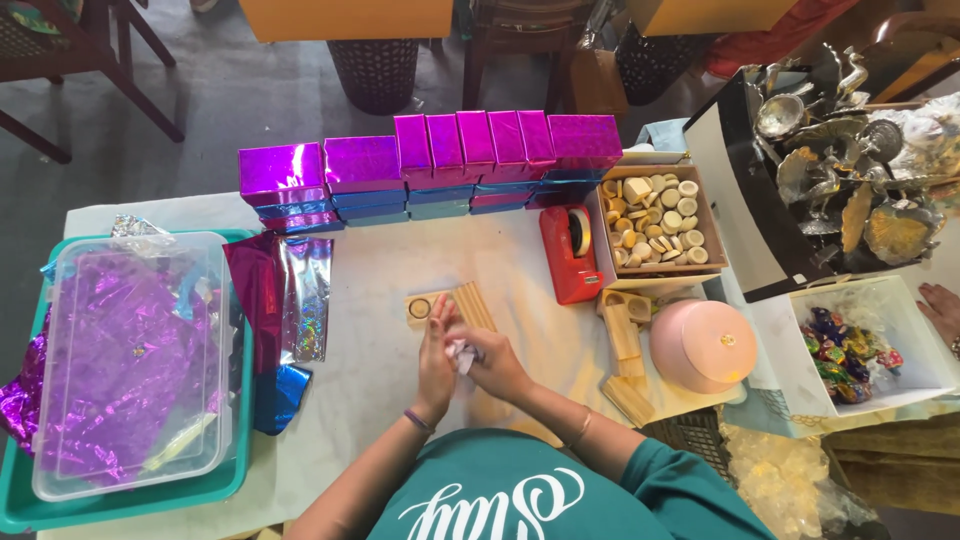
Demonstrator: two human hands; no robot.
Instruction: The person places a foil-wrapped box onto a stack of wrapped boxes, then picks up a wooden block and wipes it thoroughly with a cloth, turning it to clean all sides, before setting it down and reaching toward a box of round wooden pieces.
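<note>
At nine o'clock sits a clear tub (130, 350) of purple foil in a teal tray (60, 505). Centre table, the left hand (435, 360) and right hand (497, 368) pinch a small white wad (462, 354) together, wooden tray (450, 305) just beyond at twelve. A red tape dispenser (568, 255) stands toward two o'clock, a pink round box (703, 345) at three.

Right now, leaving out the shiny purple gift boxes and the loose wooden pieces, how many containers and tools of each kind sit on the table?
Red tape dispenser: 1
Pink round lidded box: 1
Clear plastic tub: 1
Teal tray: 1
Cardboard box of wooden discs: 1
White box of wrapped sweets: 1
Black tray of silver ornaments: 1
Total: 7
</note>
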